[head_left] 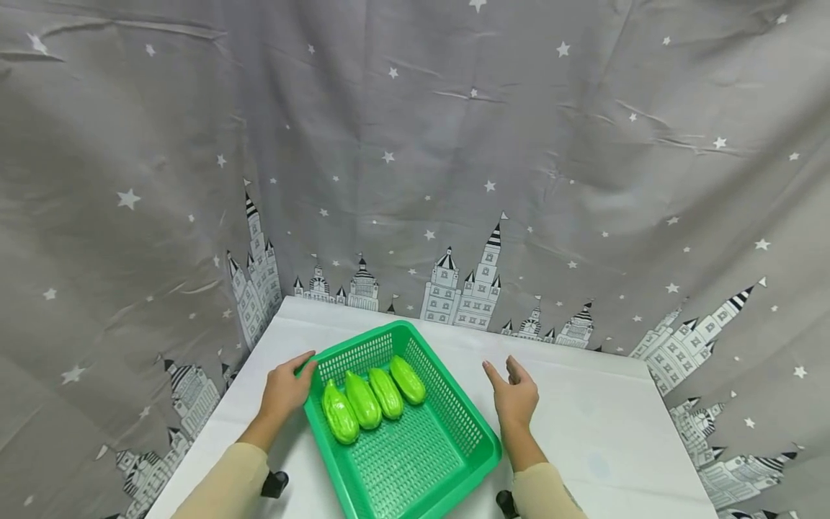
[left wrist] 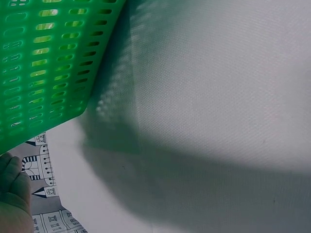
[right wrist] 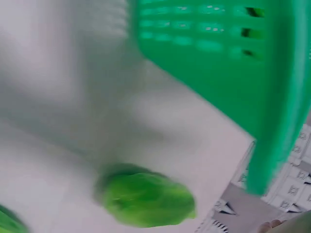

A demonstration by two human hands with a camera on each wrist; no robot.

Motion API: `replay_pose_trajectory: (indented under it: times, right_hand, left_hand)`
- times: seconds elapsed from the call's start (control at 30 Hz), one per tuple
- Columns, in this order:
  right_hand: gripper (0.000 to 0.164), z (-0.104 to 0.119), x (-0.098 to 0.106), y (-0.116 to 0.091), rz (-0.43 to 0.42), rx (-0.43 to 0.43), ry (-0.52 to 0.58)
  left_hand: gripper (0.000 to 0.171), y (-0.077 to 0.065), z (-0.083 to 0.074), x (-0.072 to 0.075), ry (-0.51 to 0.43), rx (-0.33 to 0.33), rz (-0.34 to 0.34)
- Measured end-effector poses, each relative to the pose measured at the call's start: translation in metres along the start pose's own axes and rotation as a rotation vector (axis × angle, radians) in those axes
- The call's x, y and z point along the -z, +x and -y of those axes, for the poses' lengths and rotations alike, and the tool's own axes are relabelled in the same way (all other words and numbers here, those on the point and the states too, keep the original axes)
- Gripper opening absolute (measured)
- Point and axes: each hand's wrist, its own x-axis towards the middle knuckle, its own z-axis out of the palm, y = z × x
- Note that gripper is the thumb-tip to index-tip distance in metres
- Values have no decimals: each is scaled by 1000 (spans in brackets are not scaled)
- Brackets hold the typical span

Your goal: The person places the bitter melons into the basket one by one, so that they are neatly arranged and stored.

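A green slotted plastic basket [head_left: 421,425] stands on the white table with several bright green, ridged, gourd-like vegetables [head_left: 363,400] side by side in its far left part. At the basket's left rim is my left hand [head_left: 285,389], its thumb and fingertips right at the edge. The left wrist view catches the fingers [left wrist: 12,174] of that hand, fairly straight, beside the basket wall [left wrist: 48,63]. Off the basket's right side my right hand [head_left: 515,400] holds nothing, with thumb and fingers spread apart. Only a small part of it shows in the right wrist view.
Outside the basket wall [right wrist: 209,73], another green vegetable [right wrist: 148,199] lies on the white surface, with part of a second one [right wrist: 9,223] at the lower left. A grey curtain [head_left: 415,144] printed with stars and castles hangs behind the white table [head_left: 596,418].
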Motion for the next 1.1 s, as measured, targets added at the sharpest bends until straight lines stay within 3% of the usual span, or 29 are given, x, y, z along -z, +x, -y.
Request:
replay_pose_trajectory:
  times: [0.6,1.1]
  right_hand:
    - [65,-47,29,-14,-26,-151,-86]
    - [69,-77,29,-28,-76,-276,-176]
  left_hand:
    - [47,1,-1,-2,3,27,14]
    - [46,0,-1,0,-7,25,12]
